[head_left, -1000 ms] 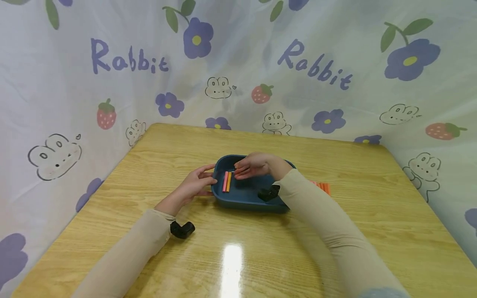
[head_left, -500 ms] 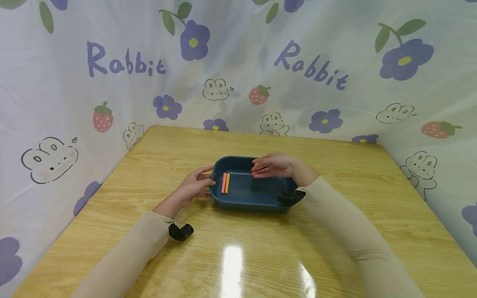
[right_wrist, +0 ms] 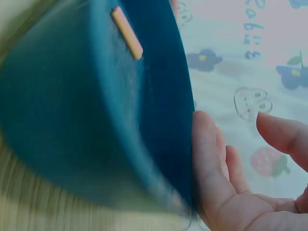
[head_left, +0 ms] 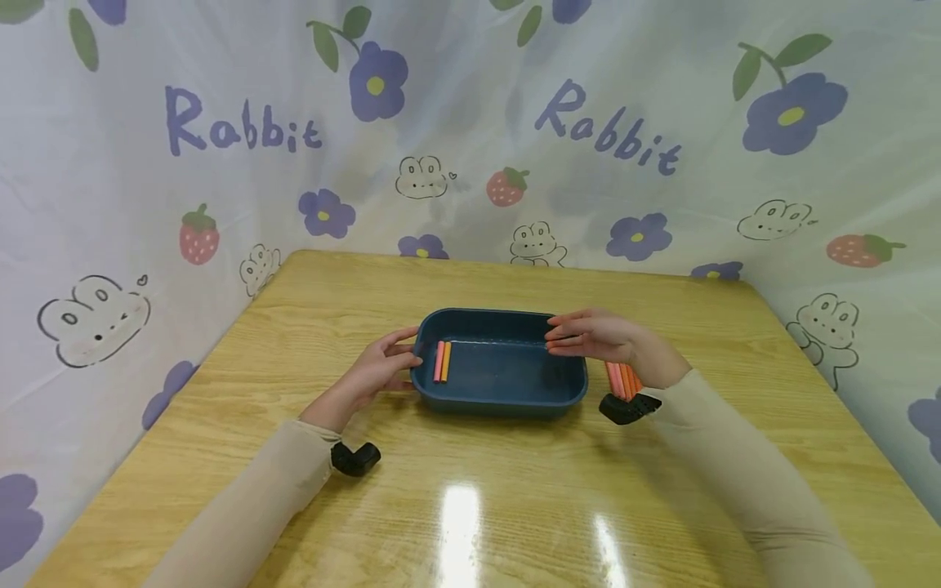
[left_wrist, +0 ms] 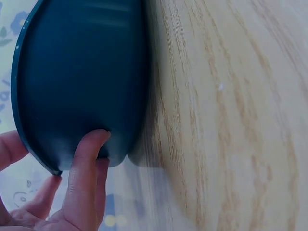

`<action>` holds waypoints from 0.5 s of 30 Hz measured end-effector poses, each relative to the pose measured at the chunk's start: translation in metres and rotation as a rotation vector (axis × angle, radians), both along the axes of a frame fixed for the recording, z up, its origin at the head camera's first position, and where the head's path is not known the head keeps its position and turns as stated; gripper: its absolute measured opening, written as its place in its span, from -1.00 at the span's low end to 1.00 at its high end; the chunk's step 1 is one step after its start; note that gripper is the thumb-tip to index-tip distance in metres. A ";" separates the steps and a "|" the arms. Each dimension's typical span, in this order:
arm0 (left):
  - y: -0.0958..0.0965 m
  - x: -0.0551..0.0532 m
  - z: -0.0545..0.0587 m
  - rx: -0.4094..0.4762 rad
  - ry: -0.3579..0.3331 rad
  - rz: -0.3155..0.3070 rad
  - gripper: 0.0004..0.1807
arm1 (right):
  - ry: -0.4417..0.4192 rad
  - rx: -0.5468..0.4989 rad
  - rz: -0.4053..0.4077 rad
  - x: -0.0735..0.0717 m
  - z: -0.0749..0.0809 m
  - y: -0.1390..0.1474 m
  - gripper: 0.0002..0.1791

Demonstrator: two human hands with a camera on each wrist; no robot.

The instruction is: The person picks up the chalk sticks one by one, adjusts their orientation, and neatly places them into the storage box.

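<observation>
A dark blue rectangular tub (head_left: 507, 404) stands on the table. Inside its left end lie a pink chalk-like stick (head_left: 439, 362) and an orange chalk-like stick (head_left: 446, 362), side by side. My left hand (head_left: 375, 367) holds the tub's left end; in the left wrist view its fingers (left_wrist: 84, 166) press the outer wall and reach the rim. Over the tub's right end is my right hand (head_left: 603, 336), fingers extended and nothing visible in them. Under its wrist, a row of pink and orange sticks (head_left: 623, 380) lies on the table beside the tub, partly hidden.
The wooden table (head_left: 470, 482) reaches back to a white cloth backdrop (head_left: 470, 106) printed with rabbits, flowers and strawberries. Black wrist-worn devices (head_left: 355, 459) sit at both cuffs.
My right hand has moved right, from above the pair of sticks to the tub's right end. The left hand stays at the tub, and the two sticks lie as before.
</observation>
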State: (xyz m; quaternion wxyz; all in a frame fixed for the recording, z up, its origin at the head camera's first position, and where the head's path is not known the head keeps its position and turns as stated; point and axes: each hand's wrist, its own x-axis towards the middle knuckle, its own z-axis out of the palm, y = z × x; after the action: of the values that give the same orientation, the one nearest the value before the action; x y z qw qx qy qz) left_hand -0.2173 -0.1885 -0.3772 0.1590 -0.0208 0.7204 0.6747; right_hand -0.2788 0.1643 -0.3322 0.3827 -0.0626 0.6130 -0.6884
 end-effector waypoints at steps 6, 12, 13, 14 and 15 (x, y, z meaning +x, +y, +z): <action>-0.001 0.001 0.000 0.014 0.007 -0.011 -0.34 | 0.026 0.005 -0.014 0.004 -0.005 0.027 -0.39; 0.000 0.001 -0.001 0.007 0.005 0.000 -0.34 | 0.061 0.022 -0.037 0.013 -0.006 0.050 -0.35; 0.000 0.001 -0.001 0.005 0.005 0.000 -0.34 | 0.062 0.024 -0.048 0.014 -0.006 0.054 -0.35; 0.000 0.001 -0.001 0.002 0.004 0.002 -0.34 | 0.064 0.025 -0.057 0.016 -0.006 0.057 -0.35; 0.000 0.001 -0.001 0.001 0.003 0.006 -0.34 | 0.067 0.029 -0.067 0.017 -0.006 0.061 -0.34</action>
State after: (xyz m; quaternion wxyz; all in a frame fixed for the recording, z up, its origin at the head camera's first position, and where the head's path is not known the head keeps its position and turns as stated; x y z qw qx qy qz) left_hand -0.2165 -0.1880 -0.3779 0.1561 -0.0220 0.7204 0.6754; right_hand -0.2614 0.2252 -0.3382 0.3397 -0.0595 0.6370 -0.6894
